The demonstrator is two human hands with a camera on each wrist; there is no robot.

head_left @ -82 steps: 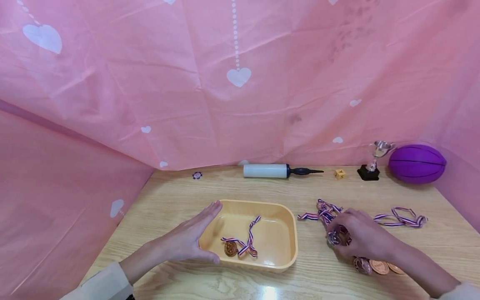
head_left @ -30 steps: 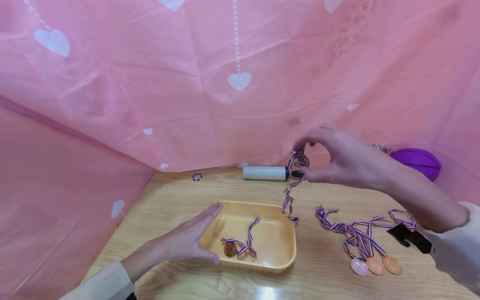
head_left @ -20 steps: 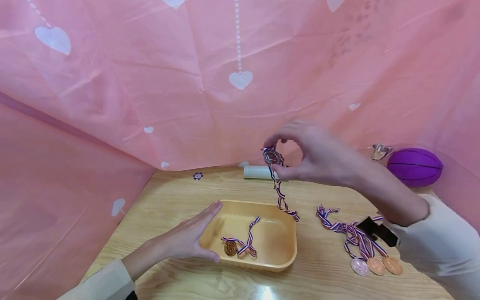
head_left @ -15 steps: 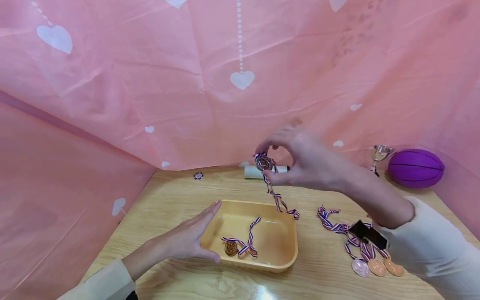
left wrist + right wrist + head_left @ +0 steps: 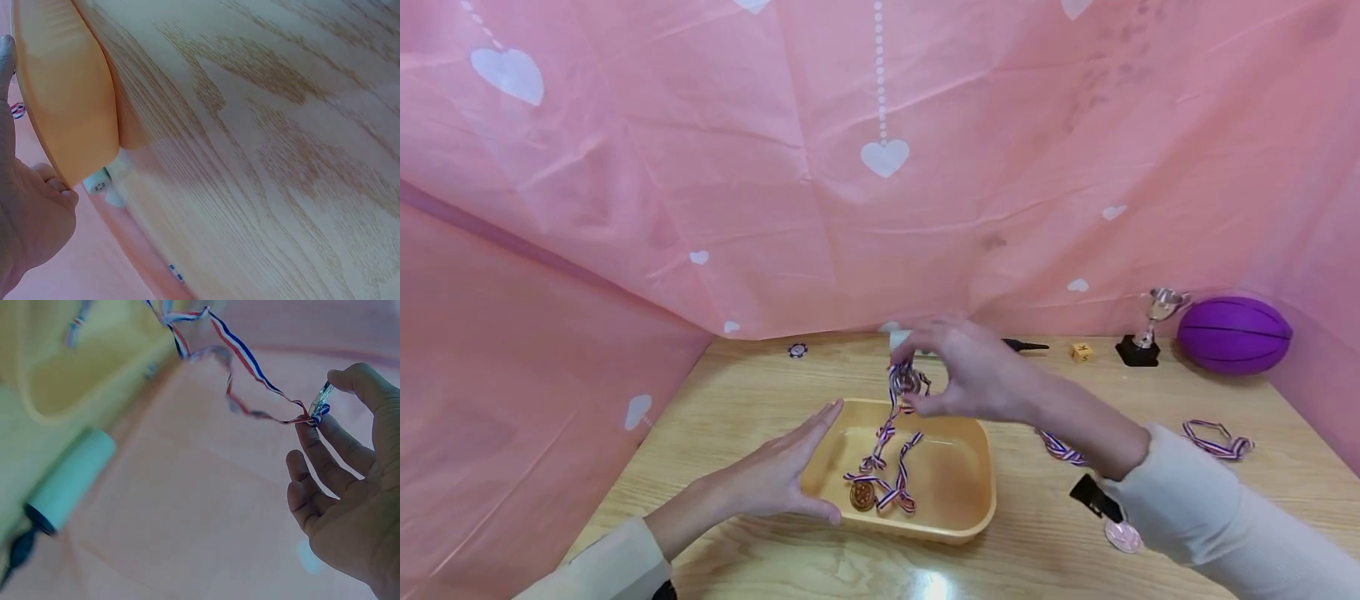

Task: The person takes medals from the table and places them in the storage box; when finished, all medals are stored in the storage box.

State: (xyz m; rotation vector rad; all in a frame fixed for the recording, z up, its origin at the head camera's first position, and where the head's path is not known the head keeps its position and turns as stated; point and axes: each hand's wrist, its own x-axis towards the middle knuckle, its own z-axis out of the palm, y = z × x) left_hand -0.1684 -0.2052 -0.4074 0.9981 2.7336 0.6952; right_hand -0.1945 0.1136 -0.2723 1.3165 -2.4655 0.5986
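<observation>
My right hand point(image 5: 970, 375) pinches a silver-coloured medal point(image 5: 907, 379) between thumb and fingertips above the back rim of a yellow tray point(image 5: 955, 479). Its striped ribbon point(image 5: 244, 353) trails down into the tray. Inside, a bronze-coloured medal point(image 5: 862, 497) lies near the front left with its ribbon loosely bent. My left hand point(image 5: 775, 475) rests against the tray's left side, thumb and fingers spread. Right of the tray, another silvery medal point(image 5: 1122, 535) and some ribbon point(image 5: 1060, 447) show; my right forearm and sleeve hide the medals beside it.
Along the back stand a hand pump point(image 5: 75, 481), a letter cube point(image 5: 1081, 352), a small trophy cup point(image 5: 1150, 325) and a purple ball point(image 5: 1234, 335). A poker chip point(image 5: 797, 351) lies at back left. A looped ribbon point(image 5: 1221, 442) lies far right. Pink cloth point(image 5: 760, 208) encloses the table.
My right hand picked the medal from the pile on the right, lifted it leftward, and has lowered it over the tray, its ribbon now inside. The left hand has stayed put.
</observation>
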